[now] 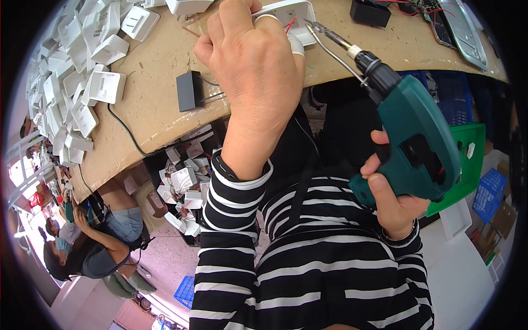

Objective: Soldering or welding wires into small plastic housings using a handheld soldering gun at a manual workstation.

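Observation:
My right hand is wrapped round the handle of a green and black soldering gun. Its metal tip points left, close to a white plastic housing at the table's edge. A thin metal tube runs alongside to the tip. My left hand is closed at the housing, with white covers on some fingers; its fingertips are partly hidden. Short red wires show inside the housing beside these fingers. A small black box with dark leads lies left of my left wrist.
White plastic housings are heaped at the table's left. Below the edge, a bin holds white parts with wires. A black open box and a metal tray stand at right, above a green crate. Another person sits at left.

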